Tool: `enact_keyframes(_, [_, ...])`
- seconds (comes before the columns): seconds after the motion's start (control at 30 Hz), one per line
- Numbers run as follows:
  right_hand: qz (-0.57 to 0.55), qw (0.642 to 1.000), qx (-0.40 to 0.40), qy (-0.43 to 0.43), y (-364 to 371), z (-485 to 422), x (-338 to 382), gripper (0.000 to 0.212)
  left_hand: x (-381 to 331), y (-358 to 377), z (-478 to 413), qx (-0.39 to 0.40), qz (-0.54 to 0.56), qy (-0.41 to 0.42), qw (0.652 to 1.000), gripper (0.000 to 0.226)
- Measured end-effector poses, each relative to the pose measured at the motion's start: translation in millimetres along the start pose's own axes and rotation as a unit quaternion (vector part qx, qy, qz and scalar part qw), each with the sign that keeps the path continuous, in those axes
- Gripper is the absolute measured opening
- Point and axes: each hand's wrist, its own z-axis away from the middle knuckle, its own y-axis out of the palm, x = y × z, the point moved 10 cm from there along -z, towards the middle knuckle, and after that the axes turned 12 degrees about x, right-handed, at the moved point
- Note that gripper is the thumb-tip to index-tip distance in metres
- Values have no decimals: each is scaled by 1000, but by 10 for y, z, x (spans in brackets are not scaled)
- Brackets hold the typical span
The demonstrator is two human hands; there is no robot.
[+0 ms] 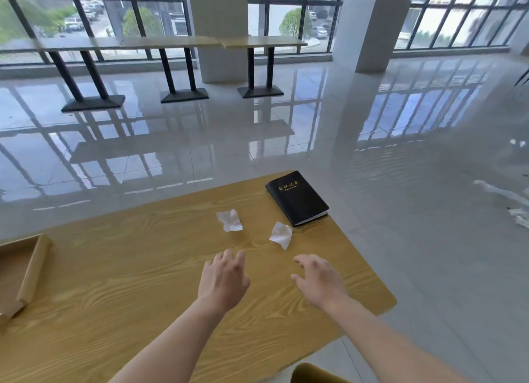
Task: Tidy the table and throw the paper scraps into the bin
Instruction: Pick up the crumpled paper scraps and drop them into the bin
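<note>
Paper scrap [230,220], white and crumpled, lies on the wooden table [128,282]. A second scrap [281,234] lies to its right, just beside a black notebook [296,197] at the far corner. Nearer, the left hand [224,279] and right hand [319,282] hover with fingers spread, holding nothing.

Only one legible text in view. Black notebook [297,199], closed, front cover up, lying near the far right corner of the table [143,268].

- Cover title: four gold characters in a single row near the cover's far edge, reading 会议记录.
- The row sits tilted, following the angle at which the book lies on the table.
- Directly under the title there is a second gold line, much smaller and too fine to read.
</note>
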Motion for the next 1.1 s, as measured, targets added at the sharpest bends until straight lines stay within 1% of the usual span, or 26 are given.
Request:
enact_keyframes(0.13, [1, 999, 19, 30, 40, -468, 105, 43, 233, -21, -466, 9, 11, 20, 1000, 41])
enact_keyframes(0.27, [6, 998, 31, 52, 96, -884, 210, 37, 460, -3, -873, 15, 10, 41, 999, 35])
enact_keyframes(0.37, [18, 997, 35, 59, 145, -1144, 283, 41, 630, 24, -1144, 16, 16, 45, 999, 34])
enact_keyframes(0.47, [28, 997, 37, 62, 189, -1334, 303, 43, 726, 18, -1359, 1, 23, 57, 998, 37])
enact_keyframes(0.57, [46, 996, 49, 66, 257, -1529, 240, 46, 764, 69, -1593, 5, 11, 66, 998, 50])
enact_keyframes(0.63, [57, 994, 59, 75, 318, -1654, 165, 51, 763, 160, -1743, 28, -3, 78, 997, 60])
enact_keyframes(0.7, [66, 992, 69, 81, 382, -1755, 104, 62, 749, 258, -1882, 42, -28, 92, 995, 65])
enact_keyframes(0.77, [85, 990, 79, 76, 439, -1842, 88, 71, 737, 326, -1996, 59, -36, 95, 993, 60])
enact_keyframes(0.8, [94, 989, 85, 72, 469, -1889, 65, 72, 701, 367, -2061, 62, -30, 100, 993, 48])
enact_keyframes(0.87, [108, 988, 94, 60, 511, -1940, 89, 70, 681, 377, -2096, 61, -24, 104, 992, 19])
enact_keyframes(0.9, [110, 988, 95, 56, 527, -1954, 88, 68, 682, 380, -2108, 60, -23, 98, 993, 16])
enact_keyframes(0.97, [114, 988, 87, 51, 527, -1967, 97, 59, 685, 392, -2118, 72, -16, 89, 993, 16])
enact_keyframes(1.07, [121, 990, 64, 35, 483, -1967, 112, 37, 636, 388, -2098, 89, -10, 89, 992, 16])
enact_keyframes(1.1, [118, 991, 58, 29, 469, -1967, 114, 30, 633, 381, -2078, 93, 11, 82, 992, 17])
